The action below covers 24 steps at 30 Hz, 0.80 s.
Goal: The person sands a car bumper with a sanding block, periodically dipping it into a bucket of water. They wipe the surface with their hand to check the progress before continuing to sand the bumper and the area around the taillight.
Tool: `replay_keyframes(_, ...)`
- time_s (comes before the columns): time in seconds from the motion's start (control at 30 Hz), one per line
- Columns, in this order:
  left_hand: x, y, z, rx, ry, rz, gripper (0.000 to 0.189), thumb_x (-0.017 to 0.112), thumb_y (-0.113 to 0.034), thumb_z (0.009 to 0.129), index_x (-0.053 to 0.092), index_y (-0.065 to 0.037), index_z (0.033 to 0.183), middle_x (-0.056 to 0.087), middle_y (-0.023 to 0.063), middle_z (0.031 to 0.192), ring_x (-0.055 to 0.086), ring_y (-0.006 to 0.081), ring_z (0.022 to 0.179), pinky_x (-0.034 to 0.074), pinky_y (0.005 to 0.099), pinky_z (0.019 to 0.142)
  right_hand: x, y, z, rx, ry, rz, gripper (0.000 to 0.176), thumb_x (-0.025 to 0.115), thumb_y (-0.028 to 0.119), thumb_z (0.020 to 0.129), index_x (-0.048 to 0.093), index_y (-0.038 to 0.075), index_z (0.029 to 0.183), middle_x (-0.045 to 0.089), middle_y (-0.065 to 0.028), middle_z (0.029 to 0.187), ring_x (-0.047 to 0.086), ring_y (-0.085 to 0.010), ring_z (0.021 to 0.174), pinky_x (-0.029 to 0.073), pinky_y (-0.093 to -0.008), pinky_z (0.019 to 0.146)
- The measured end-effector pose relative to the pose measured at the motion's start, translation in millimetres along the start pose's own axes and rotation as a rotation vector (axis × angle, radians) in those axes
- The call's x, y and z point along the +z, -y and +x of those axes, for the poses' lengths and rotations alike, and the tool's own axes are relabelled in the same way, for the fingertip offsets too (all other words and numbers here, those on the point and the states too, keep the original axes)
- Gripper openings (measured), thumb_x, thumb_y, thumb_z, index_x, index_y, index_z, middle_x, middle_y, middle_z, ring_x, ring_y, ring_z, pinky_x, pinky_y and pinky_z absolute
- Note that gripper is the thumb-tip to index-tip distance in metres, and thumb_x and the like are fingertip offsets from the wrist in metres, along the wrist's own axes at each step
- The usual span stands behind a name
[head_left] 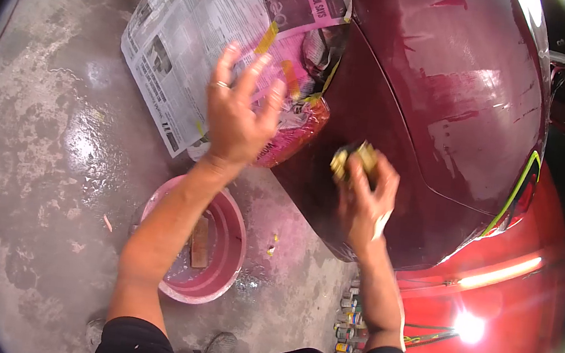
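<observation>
My right hand (366,204) grips a yellowish sponge (362,157), somewhat blurred, against the dark maroon car body panel (378,82). Wet streaks and glossy patches show on the paintwork above it. My left hand (242,111) is raised with fingers spread, a ring on one of them, and holds nothing. It overlaps newspaper (194,32) that masks part of the car with strips of yellow tape (268,37). Pink overspray colours the paper along the side nearest the panel, around a reddish light (306,126).
Below my left forearm, a pink tub (239,242) on the wet concrete floor (50,169) holds water and a brown block (199,244). Several small cans (345,334) line the floor by a red surface (514,297). A bright lamp (468,327) shines at lower right.
</observation>
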<state>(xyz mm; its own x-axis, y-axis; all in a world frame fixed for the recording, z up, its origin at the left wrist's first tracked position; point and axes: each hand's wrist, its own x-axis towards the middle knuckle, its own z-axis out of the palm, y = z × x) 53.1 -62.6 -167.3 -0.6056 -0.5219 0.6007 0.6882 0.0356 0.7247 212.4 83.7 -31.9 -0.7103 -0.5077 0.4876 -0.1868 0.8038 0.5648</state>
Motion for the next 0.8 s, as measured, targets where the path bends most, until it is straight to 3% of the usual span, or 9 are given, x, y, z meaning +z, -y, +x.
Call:
replay_keyframes(0.1,-22,12,23,-0.127,-0.056,-0.004,0.038,0.069,-0.024,0.092,0.065,-0.004,0.124,0.05,0.0255,0.138,0.047,0.0386,0.131,0.039,0.0476,0.108,14,-21,67,-0.282,-0.049,-0.253,0.045,0.076,0.008,0.076,0.071,0.016,0.12,0.058,-0.019,0.129,0.06,-0.0349,0.112,0.049,-0.0453,0.09)
replay_keyframes(0.2,-29,14,32,-0.114,-0.099,0.009,0.036,0.069,-0.023,0.092,0.065,-0.005,0.123,0.054,0.0221,0.135,0.049,0.036,0.13,0.04,0.0465,0.108,38,-38,106,-0.372,-0.096,-0.385,0.039,0.073,0.01,0.079,0.071,0.013,0.118,0.057,-0.0173,0.13,0.059,-0.0344,0.112,0.048,-0.0454,0.09)
replay_keyframes(0.33,-24,22,26,-0.164,-0.088,-0.068,0.033,0.069,-0.022,0.092,0.066,-0.005,0.121,0.055,0.0205,0.134,0.052,0.0349,0.127,0.042,0.0444,0.106,52,-34,118,-0.326,-0.101,-0.34,0.041,0.077,0.012,0.079,0.071,0.018,0.119,0.058,-0.0137,0.13,0.058,-0.0334,0.116,0.045,-0.0447,0.095)
replay_keyframes(0.4,-19,24,17,-0.181,-0.077,-0.104,0.032,0.069,-0.021,0.092,0.067,-0.006,0.12,0.055,0.0202,0.134,0.053,0.0343,0.126,0.043,0.0437,0.105,53,-26,115,-0.243,-0.101,-0.363,0.041,0.076,0.013,0.08,0.07,0.018,0.12,0.059,-0.013,0.128,0.058,-0.0335,0.113,0.045,-0.0447,0.093)
replay_keyframes(0.47,-18,23,11,-0.181,-0.046,-0.054,0.029,0.071,-0.018,0.089,0.069,-0.006,0.115,0.058,0.0203,0.127,0.057,0.0375,0.118,0.046,0.0455,0.1,56,-24,98,-0.273,-0.106,-0.339,0.036,0.077,0.012,0.079,0.073,0.017,0.115,0.06,-0.013,0.124,0.059,-0.0332,0.108,0.045,-0.0443,0.09)
replay_keyframes(0.6,-25,13,13,-0.16,-0.017,-0.09,0.027,0.071,-0.018,0.089,0.07,-0.007,0.113,0.06,0.0193,0.126,0.058,0.0368,0.118,0.046,0.0462,0.1,60,-25,53,-0.274,-0.152,-0.326,0.028,0.077,0.009,0.078,0.075,0.011,0.106,0.062,-0.0139,0.123,0.061,-0.0304,0.103,0.046,-0.043,0.084)
replay_keyframes(0.67,-31,13,16,-0.127,0.058,-0.074,0.028,0.068,-0.017,0.092,0.069,-0.005,0.117,0.058,0.0187,0.13,0.058,0.0346,0.121,0.047,0.0427,0.101,63,-24,72,-0.295,-0.147,-0.325,0.034,0.076,0.01,0.075,0.074,0.011,0.109,0.06,-0.0135,0.126,0.06,-0.0302,0.107,0.045,-0.042,0.086)
replay_keyframes(0.8,-36,14,28,-0.145,0.027,-0.042,0.028,0.068,-0.016,0.092,0.069,-0.005,0.117,0.06,0.0187,0.128,0.059,0.0348,0.119,0.048,0.0424,0.1,72,-10,122,-0.31,-0.026,-0.327,0.047,0.07,0.011,0.07,0.071,0.012,0.117,0.055,-0.0128,0.133,0.055,-0.0309,0.116,0.043,-0.0448,0.093)
